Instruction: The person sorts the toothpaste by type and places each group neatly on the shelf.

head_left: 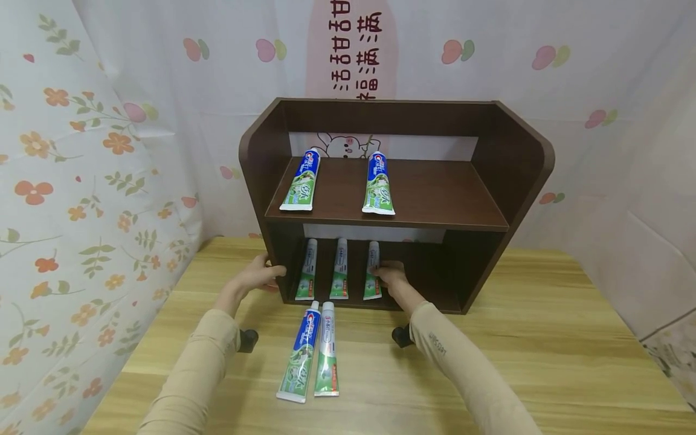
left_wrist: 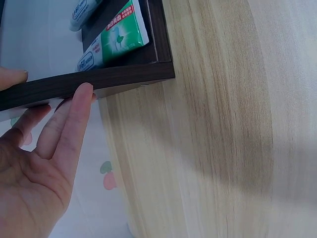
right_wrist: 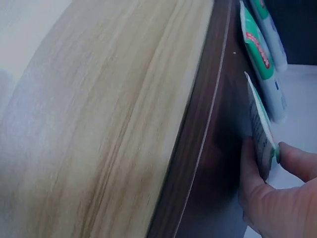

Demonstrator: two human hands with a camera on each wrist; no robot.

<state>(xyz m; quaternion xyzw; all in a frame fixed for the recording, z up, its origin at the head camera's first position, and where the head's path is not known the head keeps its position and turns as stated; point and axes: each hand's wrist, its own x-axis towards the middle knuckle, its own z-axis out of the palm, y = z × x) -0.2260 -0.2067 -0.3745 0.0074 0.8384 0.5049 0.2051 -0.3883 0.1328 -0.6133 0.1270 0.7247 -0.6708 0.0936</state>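
Note:
A dark brown two-level shelf [head_left: 489, 181] stands on a wooden table [head_left: 544, 350]. My left hand [head_left: 265, 275] holds the front edge of its left side panel [left_wrist: 124, 77], thumb on one side and fingers [left_wrist: 79, 114] on the other. My right hand [head_left: 388, 275] reaches into the lower level. Thumb and fingers pinch the flat end of the rightmost white-and-green toothpaste tube [head_left: 372, 272] [right_wrist: 257, 119]. Two more such tubes [head_left: 339, 269] [head_left: 307, 269] lie to its left.
Two blue-and-green toothpaste tubes [head_left: 300, 181] [head_left: 378, 184] lie on the upper level. Another blue tube [head_left: 299, 353] and a white-green tube [head_left: 327, 350] lie side by side on the table before the shelf. Flowered cloth hangs at the left and behind.

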